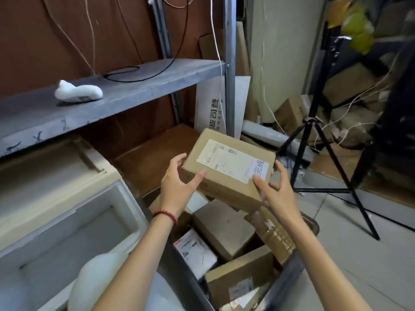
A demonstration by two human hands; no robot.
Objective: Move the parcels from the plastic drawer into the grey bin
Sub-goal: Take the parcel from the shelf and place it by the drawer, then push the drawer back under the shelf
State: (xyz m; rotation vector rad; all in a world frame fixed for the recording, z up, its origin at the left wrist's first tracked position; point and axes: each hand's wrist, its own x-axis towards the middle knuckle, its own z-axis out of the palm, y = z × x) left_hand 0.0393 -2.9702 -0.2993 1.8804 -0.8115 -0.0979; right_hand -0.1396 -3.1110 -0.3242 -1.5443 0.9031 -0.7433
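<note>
A brown cardboard parcel with a white shipping label hangs tilted above the grey bin. My left hand touches its left edge with fingers spread. My right hand cups its right corner, thumb on the label. The hold looks loose. Inside the bin lie several cardboard parcels and a white-labelled packet. The open plastic drawer, beige and white, is at lower left, with a white padded parcel in its front.
A grey metal shelf carries a white wrapped packet and a black cable loop. A black tripod stands on the tiled floor at right. Cardboard boxes and loose cables pile up at the back right.
</note>
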